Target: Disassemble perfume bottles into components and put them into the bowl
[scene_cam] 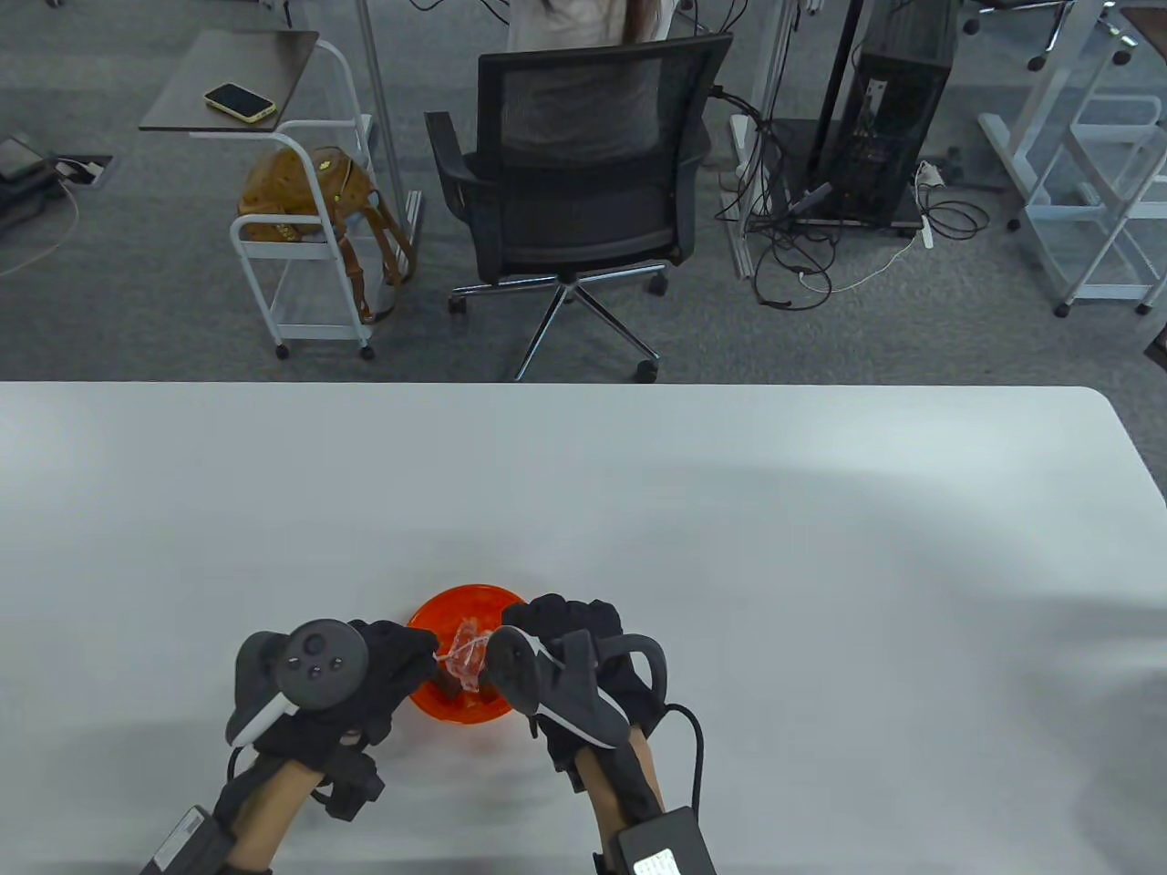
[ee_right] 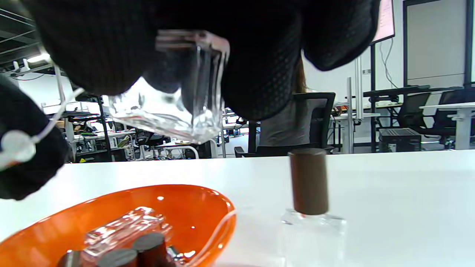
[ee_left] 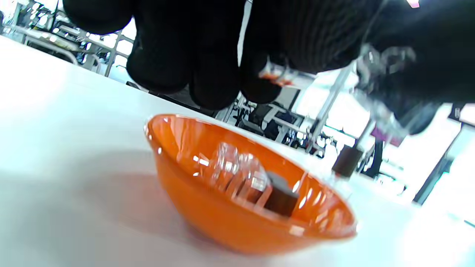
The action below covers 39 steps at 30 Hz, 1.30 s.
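Over the orange bowl [scene_cam: 474, 597], my right hand [scene_cam: 524, 624] grips a clear glass perfume bottle body [ee_right: 174, 96], tilted, with its fingers curled round it. My left hand [scene_cam: 424, 652] pinches the white spray pump [ee_right: 15, 146], whose thin tube runs toward the bottle. The bowl [ee_right: 222, 207] holds another clear bottle [ee_right: 126, 226] and several brown caps [ee_right: 148, 243]. Another perfume bottle with its brown cap [ee_right: 309, 181] on stands upright on the table just right of the bowl. The table view does not show it; my right hand covers that spot.
The white table [scene_cam: 729, 510] stretches wide on all sides of the bowl. Beyond its far edge stand a black office chair [scene_cam: 583, 182] with a person seated behind it, a white cart with a brown bag [scene_cam: 310, 196], and a computer tower [scene_cam: 898, 100] with cables.
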Tool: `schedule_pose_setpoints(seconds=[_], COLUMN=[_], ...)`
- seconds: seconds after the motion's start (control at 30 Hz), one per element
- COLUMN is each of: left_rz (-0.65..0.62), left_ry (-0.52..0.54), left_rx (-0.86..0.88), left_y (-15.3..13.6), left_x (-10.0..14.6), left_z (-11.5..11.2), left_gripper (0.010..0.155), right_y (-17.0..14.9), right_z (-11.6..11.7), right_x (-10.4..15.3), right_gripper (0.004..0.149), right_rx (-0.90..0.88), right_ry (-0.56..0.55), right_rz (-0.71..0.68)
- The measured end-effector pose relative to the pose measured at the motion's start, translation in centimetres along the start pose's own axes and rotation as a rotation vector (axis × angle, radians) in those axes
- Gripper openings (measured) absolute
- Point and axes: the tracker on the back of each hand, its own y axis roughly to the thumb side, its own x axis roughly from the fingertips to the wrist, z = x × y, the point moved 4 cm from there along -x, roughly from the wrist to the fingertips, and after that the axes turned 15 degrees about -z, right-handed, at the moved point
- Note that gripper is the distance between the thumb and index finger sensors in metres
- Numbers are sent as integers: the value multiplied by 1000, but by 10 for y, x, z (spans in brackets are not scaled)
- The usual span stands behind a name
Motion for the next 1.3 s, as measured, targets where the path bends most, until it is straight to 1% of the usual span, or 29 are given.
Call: schedule_pose_setpoints(seconds=[0.07,0.17,0.27,0.4,0.47,0.57,0.7,0.77,0.83,0.87,0.9,0.97,1.07,1.17,1.3], left_rz=[-3,-11,3,-9,-5,15,70,111,142,146,160,170,173,161,149], left_ry=[-82,-120,-145,-173,-165,-128,-37,23,63,67,73,71,57,54,33], left_rx=[-90,-144,-228,-276,-274,-224,-122,-70,-29,-23,-2,25,26,25,24], left_y=[8,11,11,13,12,7,-9,-20,-29,-31,-35,-40,-42,-41,-39], left_x=[-7,-13,-14,-14,-13,-9,3,11,18,19,22,25,25,24,22], left_z=[-13,-22,-25,-28,-26,-16,7,21,29,30,31,32,32,31,28], left_gripper=[51,51,51,52,56,57,59,59,59,60,60,60,61,61,60], right_y=[-3,-3,-1,2,4,7,19,29,37,38,41,43,44,43,41], right_z=[3,9,12,16,19,21,21,22,27,28,34,46,61,72,79], right_x=[0,-1,-2,-3,-3,-4,-10,-22,-38,-42,-53,-68,-85,-92,-93], right_gripper=[56,56,56,56,56,56,56,55,55,55,56,57,56,56,57], right_rx=[4,11,40,39,54,62,66,97,194,212,276,365,473,490,490], right_ry=[11,34,50,69,78,78,76,90,133,140,174,250,337,395,447], right_rz=[10,12,8,1,-1,-1,-3,4,24,30,52,85,126,149,172])
